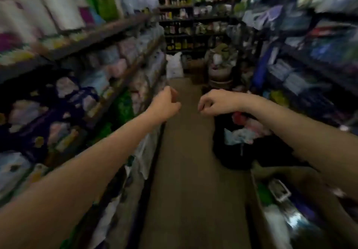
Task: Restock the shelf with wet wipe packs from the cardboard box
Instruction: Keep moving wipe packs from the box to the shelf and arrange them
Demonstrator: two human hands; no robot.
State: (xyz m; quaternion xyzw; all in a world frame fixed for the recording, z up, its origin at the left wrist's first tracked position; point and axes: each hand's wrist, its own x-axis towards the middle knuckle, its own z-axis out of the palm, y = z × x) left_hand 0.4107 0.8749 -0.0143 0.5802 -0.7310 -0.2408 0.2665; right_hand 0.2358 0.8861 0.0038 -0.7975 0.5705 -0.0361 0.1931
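The brown cardboard box (275,215) sits open at lower right, with blurred shiny packs inside, so restocking seems unfinished. The left hand (166,105) and right hand (215,103) hang over the aisle floor with loosely curled fingers, holding nothing. The dark shelf (108,29) at left looks crowded with pastel packs. A black bag of crumpled wrappers (244,138) narrows the aisle ahead.
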